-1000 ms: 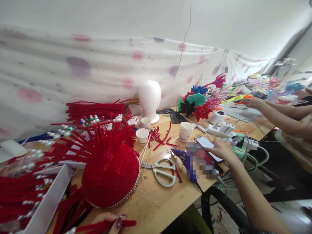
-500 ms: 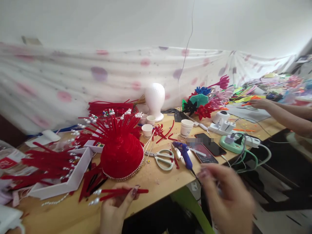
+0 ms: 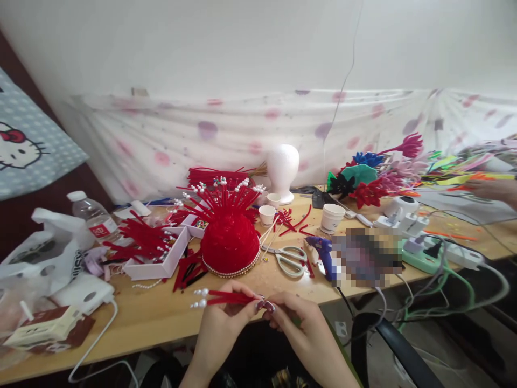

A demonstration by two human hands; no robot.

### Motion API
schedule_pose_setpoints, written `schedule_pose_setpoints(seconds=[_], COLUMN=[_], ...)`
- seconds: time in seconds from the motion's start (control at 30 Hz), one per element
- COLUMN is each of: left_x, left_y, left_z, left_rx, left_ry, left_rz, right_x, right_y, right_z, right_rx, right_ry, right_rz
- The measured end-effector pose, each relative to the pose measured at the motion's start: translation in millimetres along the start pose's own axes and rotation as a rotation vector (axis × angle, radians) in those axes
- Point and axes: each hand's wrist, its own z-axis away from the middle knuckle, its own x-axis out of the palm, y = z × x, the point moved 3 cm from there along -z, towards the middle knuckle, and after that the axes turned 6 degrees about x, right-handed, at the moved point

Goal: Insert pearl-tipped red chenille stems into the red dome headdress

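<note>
Red pipe cleaners (image 3: 228, 297) tipped with white pearl beads are pinched in my left hand (image 3: 226, 328), the beads pointing left. My right hand (image 3: 301, 328) is closed at their other end, its thumb and fingertips meeting those of my left hand; the ends between the fingertips are hidden. Just beyond my hands stands a red dome-shaped headpiece (image 3: 230, 248), edged with a string of pearls and topped by a fan of bead-tipped red stems. To its right lie scissors (image 3: 291, 261) with pale handles and a blue glue gun (image 3: 326, 256).
Left of the headpiece, a white box (image 3: 172, 257) holds more beaded red stems near a plastic bottle (image 3: 95, 218). Behind are paper cups (image 3: 333, 218), a white foam head (image 3: 283, 172) and pipe-cleaner flowers (image 3: 365, 188). Power strips (image 3: 422, 256) and another person's hand (image 3: 495, 189) are at right.
My right hand has come left from near the glue gun to meet my left hand at the pipe cleaners' ends. The view has turned left, showing the bottle and bags.
</note>
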Motion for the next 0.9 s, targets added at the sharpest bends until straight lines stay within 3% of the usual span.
schedule_pose_setpoints(seconds=[0.33,0.43,0.53,0.67,0.9], left_x=[-6.2,-10.3,-12.1,-12.1,-15.6], left_y=[-0.9,-1.2,-2.2,-2.3,2.2], left_z=[0.9,-4.5,-10.3,-13.6,-8.2], left_rx=[-0.054,-0.061,-0.053,-0.033,-0.001], left_ry=[0.025,-0.035,-0.096,-0.07,-0.028], left_rz=[-0.072,-0.101,-0.144,-0.134,-0.237], right_x=[8.5,10.4,11.0,13.0,18.1], right_y=[18.3,14.8,10.6,10.5,16.4], right_z=[-4.7,-7.7,-11.9,-15.4,-16.2], right_rx=[0.189,0.192,0.178,0.19,0.237], right_ry=[-0.094,-0.112,-0.071,-0.013,-0.029], right_rz=[-0.182,-0.213,-0.212,-0.219,-0.271])
